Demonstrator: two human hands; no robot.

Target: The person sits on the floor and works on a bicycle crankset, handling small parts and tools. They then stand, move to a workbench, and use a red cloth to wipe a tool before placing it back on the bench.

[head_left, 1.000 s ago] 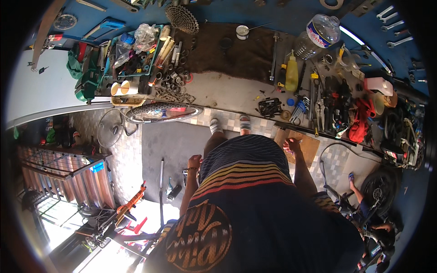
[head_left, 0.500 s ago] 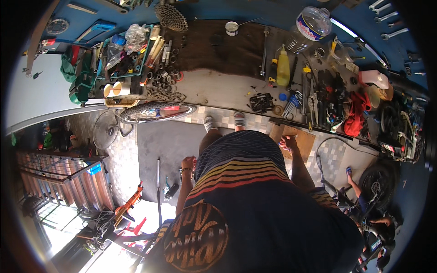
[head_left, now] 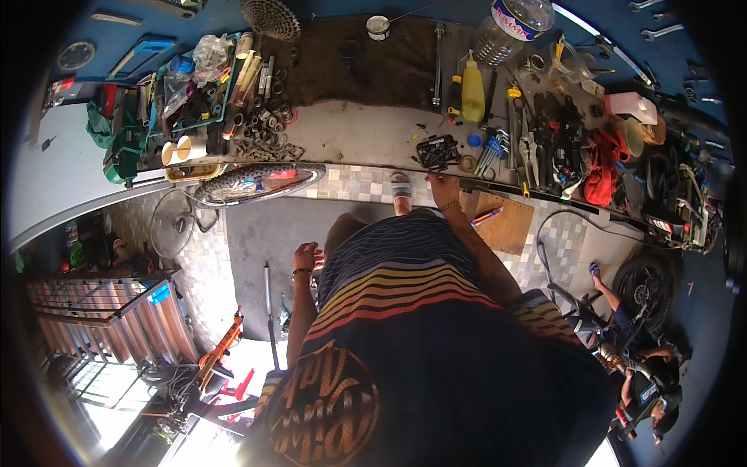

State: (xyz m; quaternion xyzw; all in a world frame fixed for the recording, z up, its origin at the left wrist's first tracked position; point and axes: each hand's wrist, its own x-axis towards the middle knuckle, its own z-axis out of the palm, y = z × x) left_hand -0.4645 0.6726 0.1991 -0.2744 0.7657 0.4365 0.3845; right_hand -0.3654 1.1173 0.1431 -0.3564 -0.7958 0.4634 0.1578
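My right hand (head_left: 444, 191) is at the front edge of the workbench (head_left: 358, 144), its fingers loosely bent and apart, with nothing visible in them. Just above it on the bench lies a black case of small bits (head_left: 438, 153). A roll of tape (head_left: 467, 163) and a fan of blue-handled hex keys (head_left: 492, 152) are to its right. An orange and blue pen-shaped tool (head_left: 488, 216) rests on a wooden board (head_left: 510, 226) below the bench edge. My left hand (head_left: 306, 258) hangs beside my left thigh over a dark mat (head_left: 257, 226), fingers loosely curled, holding nothing I can see.
A bicycle wheel (head_left: 261, 185) lies against the bench front at left. On the bench stand a yellow squeeze bottle (head_left: 472, 92), a large clear bottle (head_left: 498, 48) and a white tub (head_left: 378, 28). Another person (head_left: 650, 373) is at lower right, near a motorcycle wheel (head_left: 644, 292).
My right hand has moved up and left from the wooden board to the bench edge. The pen-shaped tool now shows on the board. My left hand has risen slightly, and the view has shifted.
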